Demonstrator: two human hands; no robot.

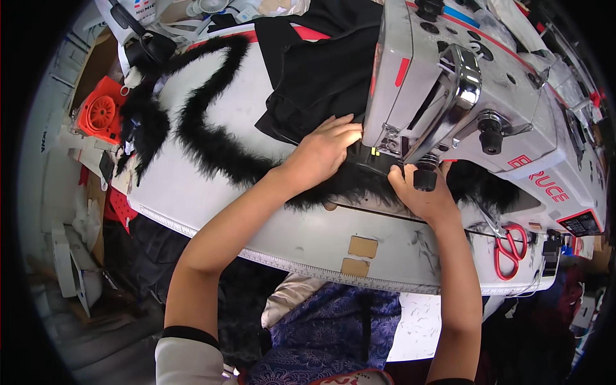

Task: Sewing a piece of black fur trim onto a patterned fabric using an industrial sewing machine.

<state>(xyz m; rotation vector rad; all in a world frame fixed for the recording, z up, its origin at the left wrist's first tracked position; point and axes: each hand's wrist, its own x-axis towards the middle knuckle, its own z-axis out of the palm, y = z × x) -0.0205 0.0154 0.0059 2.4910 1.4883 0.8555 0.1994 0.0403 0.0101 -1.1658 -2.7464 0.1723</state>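
Black fabric (321, 83) lies on the white sewing machine bed, running in toward the needle area of a large white sewing machine (391, 70). My left hand (324, 154) rests flat on the fabric's near edge, fingers stretched toward the presser foot. A long black fluffy trim (215, 151) loops across the table and passes below both hands. Right of the needle, my right hand (427, 196) is closed on the trim, its thumb near the presser foot. A black knob and the machine head partly hide its fingers.
Red-handled scissors (510, 250) lie at the right, by a small control panel (577, 221). A ruler tape (269, 258) follows the table's front edge, near two tan patches (362, 247). An orange device with a round grille (102, 112) stands at the far left.
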